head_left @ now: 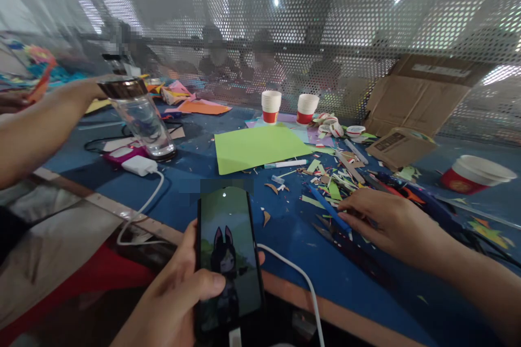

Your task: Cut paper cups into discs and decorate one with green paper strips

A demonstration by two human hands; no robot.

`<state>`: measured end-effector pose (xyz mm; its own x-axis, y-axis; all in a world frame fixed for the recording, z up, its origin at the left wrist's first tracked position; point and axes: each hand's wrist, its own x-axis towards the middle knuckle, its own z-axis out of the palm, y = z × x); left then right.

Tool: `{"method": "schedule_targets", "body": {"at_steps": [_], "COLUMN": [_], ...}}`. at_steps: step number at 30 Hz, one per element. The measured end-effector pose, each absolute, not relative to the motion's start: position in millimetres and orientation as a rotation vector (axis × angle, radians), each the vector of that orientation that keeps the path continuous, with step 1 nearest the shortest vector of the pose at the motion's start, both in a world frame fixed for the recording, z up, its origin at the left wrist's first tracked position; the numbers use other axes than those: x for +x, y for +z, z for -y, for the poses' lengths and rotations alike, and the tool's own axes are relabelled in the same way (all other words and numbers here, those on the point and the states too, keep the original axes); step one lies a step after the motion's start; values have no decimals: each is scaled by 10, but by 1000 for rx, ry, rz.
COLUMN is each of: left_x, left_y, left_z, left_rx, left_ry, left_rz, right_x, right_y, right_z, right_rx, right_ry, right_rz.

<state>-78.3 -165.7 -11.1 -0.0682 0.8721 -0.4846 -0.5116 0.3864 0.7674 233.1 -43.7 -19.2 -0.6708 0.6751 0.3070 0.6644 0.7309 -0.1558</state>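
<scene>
My left hand is wrapped around a dark smartphone, the thumb resting on its lit screen, which shows a cartoon figure with long ears. A white cable plugs into the phone's lower end. At the right, my right hand has its fingers bent together, their tips at a slim blue pen that slants over the blue table. Dark scissors lie just below that hand. Paper scraps are heaped beyond the fingertips.
Green paper, a white marker and stacked paper cups stand or lie ahead. A glass bottle and white charger are left, near another person's arm. Cardboard, a cup and a glue gun are right.
</scene>
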Motion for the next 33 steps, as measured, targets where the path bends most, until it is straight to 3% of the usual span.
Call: {"method": "schedule_targets", "body": {"at_steps": [10, 28, 33], "left_x": [-896, -1134, -1288], "left_y": [-300, -46, -157], "left_z": [1509, 1546, 1454], "left_rx": [481, 457, 627], "left_ry": [1252, 1197, 1212], "left_rz": [-1053, -1257, -1007], "right_x": [2357, 2381, 2374], "right_y": [-223, -247, -271], "right_z": [434, 434, 410], "right_rx": [-1029, -1038, -1025], "right_ry": [36, 85, 72], "right_rz": [2600, 2614, 2610]}}
